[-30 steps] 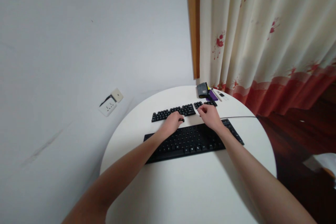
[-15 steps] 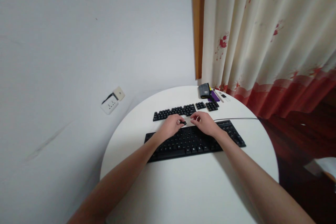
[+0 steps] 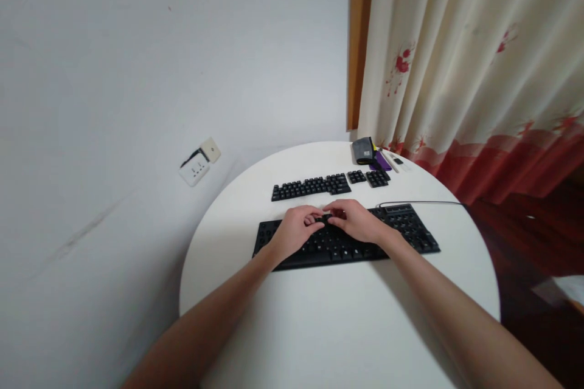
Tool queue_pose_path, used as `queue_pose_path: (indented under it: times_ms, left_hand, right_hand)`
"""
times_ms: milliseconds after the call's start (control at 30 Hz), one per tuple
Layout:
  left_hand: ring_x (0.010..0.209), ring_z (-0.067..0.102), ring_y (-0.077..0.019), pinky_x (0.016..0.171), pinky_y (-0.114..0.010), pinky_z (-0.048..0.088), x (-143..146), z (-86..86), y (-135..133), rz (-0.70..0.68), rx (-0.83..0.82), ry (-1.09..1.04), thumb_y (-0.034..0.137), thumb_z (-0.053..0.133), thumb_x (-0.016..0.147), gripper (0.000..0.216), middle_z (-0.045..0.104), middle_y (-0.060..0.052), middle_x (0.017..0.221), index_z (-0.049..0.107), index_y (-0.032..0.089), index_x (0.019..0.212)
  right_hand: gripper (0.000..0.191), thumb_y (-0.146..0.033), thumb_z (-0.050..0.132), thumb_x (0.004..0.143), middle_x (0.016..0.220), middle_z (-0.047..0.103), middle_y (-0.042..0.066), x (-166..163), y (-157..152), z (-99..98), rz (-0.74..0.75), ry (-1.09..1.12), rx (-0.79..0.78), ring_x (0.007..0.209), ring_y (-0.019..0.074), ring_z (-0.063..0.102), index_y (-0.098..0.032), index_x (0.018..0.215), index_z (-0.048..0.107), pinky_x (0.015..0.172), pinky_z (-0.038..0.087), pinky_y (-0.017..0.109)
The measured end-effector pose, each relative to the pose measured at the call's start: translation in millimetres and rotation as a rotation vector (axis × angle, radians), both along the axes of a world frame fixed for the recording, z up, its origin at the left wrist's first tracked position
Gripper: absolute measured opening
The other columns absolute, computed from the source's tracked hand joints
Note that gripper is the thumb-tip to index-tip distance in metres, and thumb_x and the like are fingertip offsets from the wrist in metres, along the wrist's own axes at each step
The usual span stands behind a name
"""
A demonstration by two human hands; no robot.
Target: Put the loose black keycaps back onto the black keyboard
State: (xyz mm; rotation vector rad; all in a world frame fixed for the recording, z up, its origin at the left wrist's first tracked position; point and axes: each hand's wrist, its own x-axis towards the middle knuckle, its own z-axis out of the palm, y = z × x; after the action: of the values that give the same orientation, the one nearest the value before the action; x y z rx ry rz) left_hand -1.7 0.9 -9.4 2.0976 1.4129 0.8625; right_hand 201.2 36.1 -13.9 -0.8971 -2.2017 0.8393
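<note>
A black keyboard (image 3: 314, 259) lies across the table, many of its key positions bare of caps. Over its upper middle, my left hand (image 3: 298, 228) is closed, fingertips pinching a small black keycap (image 3: 325, 218). My right hand (image 3: 353, 220) meets it from the other side, thumb and fingers closed on the same small piece. The fingertips of both hands nearly touch. Behind the keyboard, loose black keycaps (image 3: 310, 186) stand in tight rows, with two smaller blocks of keycaps (image 3: 356, 177) to their right.
The round white table (image 3: 228, 225) stands near a wall with a socket (image 3: 194, 169). A grey pouch (image 3: 364, 151), a purple item (image 3: 382, 161) and small objects lie at its far edge. The keyboard's cable (image 3: 424, 202) runs off to the right, below a curtain (image 3: 438, 73).
My right hand has moved left to meet my left hand at the keycap. Both hands have come down over the keyboard. The camera view has shifted slightly.
</note>
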Motion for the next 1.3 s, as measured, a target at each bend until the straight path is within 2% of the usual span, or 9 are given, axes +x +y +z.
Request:
queue_pose_path:
  times_ms: [100, 300, 500, 600, 667, 867, 1133, 1300]
  left_hand:
    - [0.078, 0.064, -0.0159, 0.077, -0.028, 0.053, -4, -2.5, -2, -0.009, -0.025, -0.041, 0.020, 0.069, 0.080, 0.016, 0.072, -0.004, 0.089, 0.072, 0.017, 0.096]
    - [0.081, 0.066, -0.0157, 0.079, -0.028, 0.052, 1, 1.1, -10, -0.081, -0.084, -0.075, 0.019, 0.066, 0.082, 0.017, 0.074, -0.005, 0.094, 0.075, 0.018, 0.097]
    - [0.074, 0.065, -0.0158, 0.070, -0.025, 0.050, 4, 4.7, -16, -0.130, -0.200, -0.039, 0.022, 0.069, 0.079, 0.016, 0.075, -0.003, 0.084, 0.076, 0.019, 0.094]
    - [0.067, 0.063, -0.0152, 0.064, -0.024, 0.047, 4, 4.6, -16, -0.132, -0.249, -0.002, 0.025, 0.070, 0.078, 0.015, 0.073, -0.002, 0.076, 0.077, 0.019, 0.090]
    - [0.068, 0.063, -0.0154, 0.063, -0.024, 0.046, 5, 4.2, -16, -0.147, -0.265, 0.009, 0.025, 0.071, 0.077, 0.015, 0.074, -0.002, 0.077, 0.078, 0.019, 0.089]
    - [0.080, 0.065, -0.0166, 0.071, -0.024, 0.047, 5, 1.9, -16, -0.229, -0.206, 0.021, 0.023, 0.071, 0.079, 0.014, 0.073, -0.004, 0.090, 0.078, 0.021, 0.090]
    - [0.081, 0.065, -0.0175, 0.073, -0.025, 0.047, 5, 2.6, -18, -0.229, -0.193, 0.047, 0.022, 0.071, 0.079, 0.014, 0.074, -0.004, 0.090, 0.079, 0.021, 0.090]
    - [0.073, 0.064, -0.0164, 0.068, -0.025, 0.047, 6, 5.6, -20, -0.153, -0.201, 0.100, 0.022, 0.074, 0.075, 0.016, 0.074, -0.003, 0.082, 0.078, 0.020, 0.091]
  right_hand:
    - [0.017, -0.018, 0.059, 0.082, 0.086, 0.070, 0.006, 3, 3, -1.3, -0.058, -0.021, 0.013, 0.074, 0.0160, 0.060, -0.015, 0.094, 0.071, 0.072, 0.046, 0.028]
    - [0.011, -0.021, 0.063, 0.079, 0.077, 0.071, 0.005, 10, 9, -3.1, -0.132, -0.011, -0.101, 0.071, 0.0171, 0.064, -0.015, 0.084, 0.071, 0.069, 0.047, 0.028]
    - [0.017, -0.018, 0.061, 0.080, 0.082, 0.073, 0.005, 13, 0, 6.1, -0.033, -0.079, -0.142, 0.074, 0.0172, 0.065, -0.016, 0.091, 0.073, 0.072, 0.047, 0.027]
    - [0.016, -0.017, 0.059, 0.080, 0.077, 0.071, 0.003, 13, -6, 10.5, 0.037, -0.181, -0.128, 0.069, 0.0160, 0.062, -0.017, 0.087, 0.073, 0.068, 0.045, 0.027]
    - [0.015, -0.017, 0.060, 0.079, 0.079, 0.070, 0.004, 12, -9, 12.7, 0.063, -0.223, -0.109, 0.069, 0.0157, 0.061, -0.016, 0.085, 0.073, 0.067, 0.044, 0.026]
    - [0.016, -0.018, 0.060, 0.077, 0.073, 0.070, 0.004, 12, -14, 18.2, 0.115, -0.293, -0.151, 0.066, 0.0148, 0.060, -0.015, 0.085, 0.074, 0.063, 0.042, 0.024]
    - [0.015, -0.021, 0.062, 0.075, 0.071, 0.069, 0.003, 10, -15, 15.5, 0.159, -0.368, -0.210, 0.063, 0.0146, 0.058, -0.015, 0.084, 0.073, 0.055, 0.039, 0.023]
    - [0.014, -0.020, 0.062, 0.075, 0.070, 0.069, 0.002, 9, -17, 16.2, 0.150, -0.391, -0.215, 0.062, 0.0140, 0.057, -0.015, 0.083, 0.073, 0.055, 0.038, 0.022]
